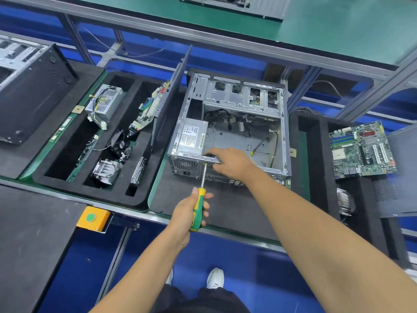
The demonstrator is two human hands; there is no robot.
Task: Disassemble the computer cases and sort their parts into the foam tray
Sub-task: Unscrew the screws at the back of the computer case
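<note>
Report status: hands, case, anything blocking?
Left hand grips screwdriver, tip at rear edge of case. Right hand braces that edge. Power supply still inside. Nothing blocking.

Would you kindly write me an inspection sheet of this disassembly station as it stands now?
Surface: green belt carrying black foam pads.
Job's things: open case, power supply still inside; foam tray holds a second supply, board, fan, heatsink; side panel leans beside the case.
Clutter: motherboard on the right foam.
Grippers: left hand grips the screwdriver, tip at the case's rear edge; right hand rests on that edge.
Cables: loose leads inside the case.
Surroundings: yellow button box, upper shelf, blue floor.
</note>
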